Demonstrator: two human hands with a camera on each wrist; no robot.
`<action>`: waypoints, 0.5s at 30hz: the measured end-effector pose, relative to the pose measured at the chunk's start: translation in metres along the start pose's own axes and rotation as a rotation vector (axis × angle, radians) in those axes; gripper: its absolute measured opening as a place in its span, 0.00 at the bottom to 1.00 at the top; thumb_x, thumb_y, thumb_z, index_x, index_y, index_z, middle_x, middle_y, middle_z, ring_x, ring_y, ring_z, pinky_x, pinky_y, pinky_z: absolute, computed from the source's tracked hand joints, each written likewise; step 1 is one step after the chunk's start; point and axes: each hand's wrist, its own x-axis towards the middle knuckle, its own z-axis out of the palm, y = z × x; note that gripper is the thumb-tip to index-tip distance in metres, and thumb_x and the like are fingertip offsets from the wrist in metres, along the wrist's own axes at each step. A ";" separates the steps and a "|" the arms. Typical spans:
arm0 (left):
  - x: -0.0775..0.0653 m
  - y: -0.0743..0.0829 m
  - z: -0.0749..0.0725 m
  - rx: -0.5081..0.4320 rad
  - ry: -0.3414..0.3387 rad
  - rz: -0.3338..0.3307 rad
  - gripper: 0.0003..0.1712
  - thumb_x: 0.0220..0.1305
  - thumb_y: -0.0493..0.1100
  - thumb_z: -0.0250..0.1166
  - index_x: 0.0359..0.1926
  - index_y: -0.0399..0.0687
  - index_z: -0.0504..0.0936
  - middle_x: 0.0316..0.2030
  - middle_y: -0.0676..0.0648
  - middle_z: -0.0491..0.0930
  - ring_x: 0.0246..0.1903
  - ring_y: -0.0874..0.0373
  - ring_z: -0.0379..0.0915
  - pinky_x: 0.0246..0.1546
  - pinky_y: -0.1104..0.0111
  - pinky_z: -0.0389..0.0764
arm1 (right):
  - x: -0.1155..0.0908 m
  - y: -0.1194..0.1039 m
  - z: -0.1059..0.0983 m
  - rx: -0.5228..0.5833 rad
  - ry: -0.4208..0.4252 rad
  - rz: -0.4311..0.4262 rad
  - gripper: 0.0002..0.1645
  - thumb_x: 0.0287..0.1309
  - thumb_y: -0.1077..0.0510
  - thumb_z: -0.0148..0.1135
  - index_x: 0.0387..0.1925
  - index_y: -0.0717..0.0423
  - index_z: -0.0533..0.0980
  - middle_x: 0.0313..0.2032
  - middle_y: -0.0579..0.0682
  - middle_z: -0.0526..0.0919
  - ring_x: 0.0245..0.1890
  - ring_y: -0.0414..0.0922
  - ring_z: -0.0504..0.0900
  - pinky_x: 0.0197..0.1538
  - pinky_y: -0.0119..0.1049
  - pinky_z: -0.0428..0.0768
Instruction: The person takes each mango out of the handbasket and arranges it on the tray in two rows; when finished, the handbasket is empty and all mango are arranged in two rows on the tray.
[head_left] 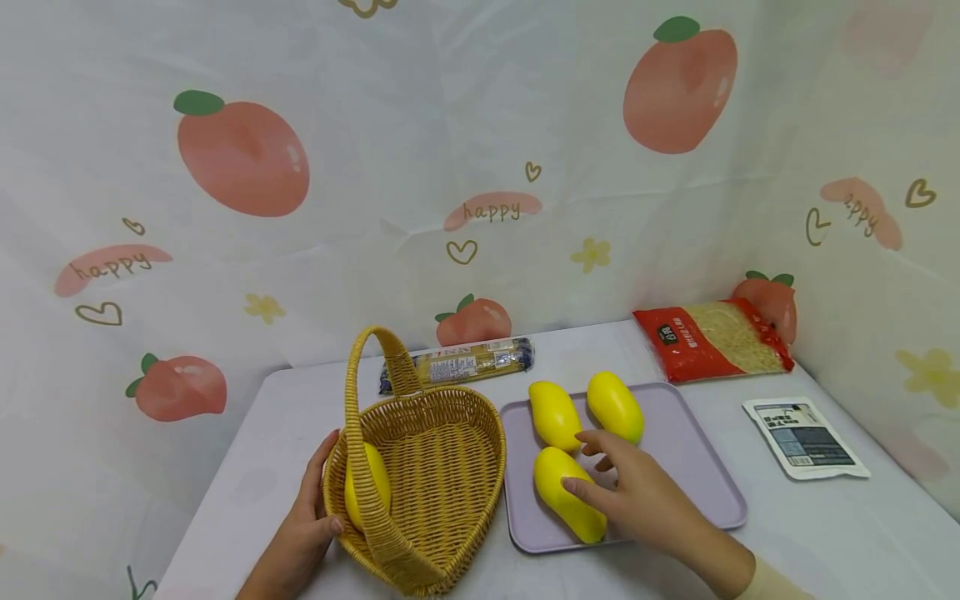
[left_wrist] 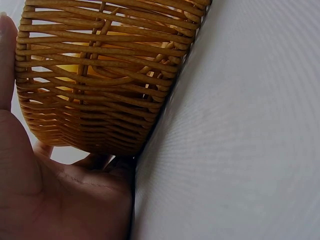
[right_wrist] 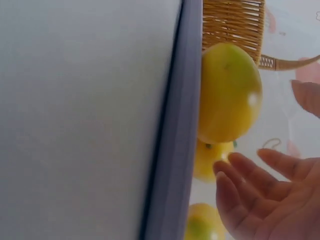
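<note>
A wicker basket [head_left: 442, 467] with a tall arched handle stands at the left, and one yellow mango [head_left: 377, 487] lies inside it, partly behind the handle. My left hand [head_left: 306, 508] holds the basket's left side, thumb toward the front and fingers round the back. In the left wrist view, the palm [left_wrist: 75, 195] is close against the woven wall. Over the lilac tray [head_left: 675, 483], my right hand [head_left: 637, 492] hovers with thumb and fingers spread about the nearest mango [head_left: 562, 492]. The right wrist view shows a gap between fingers and that mango [right_wrist: 230, 95]. Two more mangoes, one left [head_left: 555, 415] and one right [head_left: 615, 407], lie behind it.
Behind the basket lies a clear-wrapped pack of noodles [head_left: 465, 362]. A red-ended bag [head_left: 712, 337] of pale dry food is at the back right. A flat white packet [head_left: 806, 437] lies right of the tray. A printed curtain [head_left: 375, 167] hangs along the table's back.
</note>
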 end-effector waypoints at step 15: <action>0.000 -0.001 0.000 0.002 -0.003 0.010 0.62 0.74 0.56 0.74 0.89 0.69 0.37 0.86 0.47 0.31 0.79 0.65 0.43 0.69 0.76 0.59 | -0.005 -0.006 -0.009 0.208 0.005 -0.200 0.34 0.73 0.46 0.71 0.73 0.53 0.75 0.64 0.50 0.82 0.60 0.53 0.79 0.58 0.52 0.81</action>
